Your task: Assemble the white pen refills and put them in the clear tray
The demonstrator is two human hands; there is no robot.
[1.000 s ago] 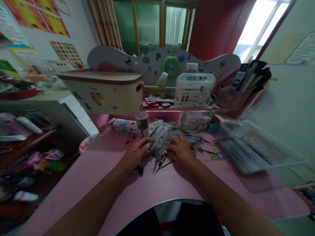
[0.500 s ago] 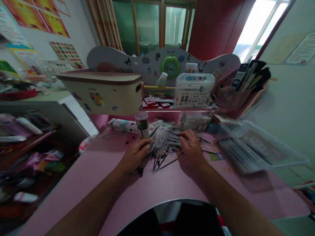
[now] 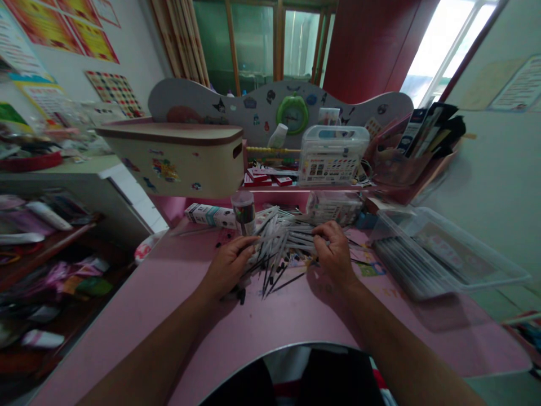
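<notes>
A loose pile of thin, pale, pen-like sticks (image 3: 287, 239), several with dark ends, lies on the pink desk (image 3: 262, 332). At the pile's left side, my left hand (image 3: 228, 265) is closed in a pinch, with a slim pale stick at its fingertips. My right hand (image 3: 336, 256) is closed at the right side, thumb and forefinger pinched at a stick's end; the overlapping sticks partly hide the hold. Small black caps (image 3: 240, 296) lie beside my left hand. A clear cylindrical tub (image 3: 243, 214) stands behind that hand.
An open clear plastic box (image 3: 460, 248) stands at the right, with a stack of grey sticks (image 3: 406, 270) beside it. A long patterned carton (image 3: 209, 214) lies at the back left. Above sits a shelf with a cream bin (image 3: 186, 163) and a clear carrying case (image 3: 333, 155).
My right hand has moved slightly right, away from the left hand, its fingers still pinched. The left hand has barely moved.
</notes>
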